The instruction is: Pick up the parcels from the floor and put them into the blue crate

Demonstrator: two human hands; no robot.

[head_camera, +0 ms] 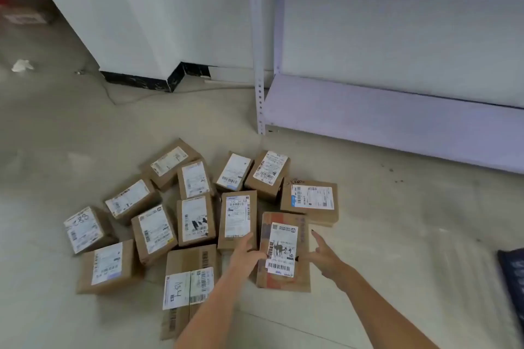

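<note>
Several brown cardboard parcels with white labels lie in a cluster on the floor. Nearest me is a long parcel with an orange stripe (283, 252). My left hand (245, 256) reaches to its left edge, fingers spread and touching the side. My right hand (323, 256) hovers at its right edge, fingers apart, index raised. Neither hand has a grip on it. A parcel marked 134 (188, 286) lies under my left forearm. At the right edge of the view a dark blue object (513, 272) shows partly; I cannot tell whether it is the crate.
A white metal shelf rack (382, 110) stands behind the parcels at the right, its low shelf bare. A white pillar with black skirting (141, 81) stands at the back left. A thin cable (127, 100) and crumpled paper (22, 65) lie on the tiled floor.
</note>
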